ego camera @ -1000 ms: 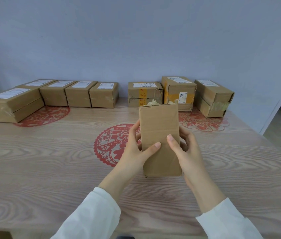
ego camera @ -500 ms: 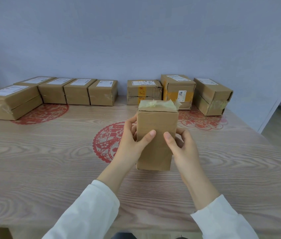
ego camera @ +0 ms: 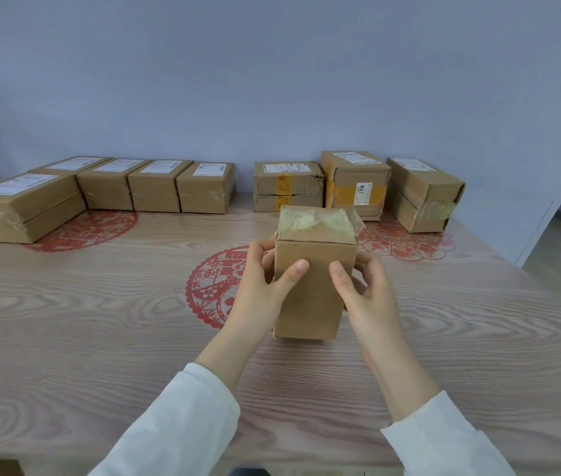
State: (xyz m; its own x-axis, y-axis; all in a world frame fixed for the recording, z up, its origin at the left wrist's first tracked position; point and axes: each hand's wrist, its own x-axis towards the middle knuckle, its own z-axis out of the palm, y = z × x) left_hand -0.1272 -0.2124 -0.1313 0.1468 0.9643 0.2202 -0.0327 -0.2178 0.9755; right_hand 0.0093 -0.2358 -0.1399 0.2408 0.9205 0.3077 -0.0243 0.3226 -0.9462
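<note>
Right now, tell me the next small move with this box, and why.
Probably tip the box to lay it flat: left hand and right hand grip its sides, and it stands on end with the taped end up, while the boxes by the wall rest labels upward.

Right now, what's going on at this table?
A person in white sleeves holds a tall cardboard box upright in front of them. The left grip and right grip, both bare hands, clasp its sides, thumbs on the near face. Its top end is sealed with crumpled clear tape. Whether it rests on the wooden table is unclear. More labelled boxes line the wall behind.
</note>
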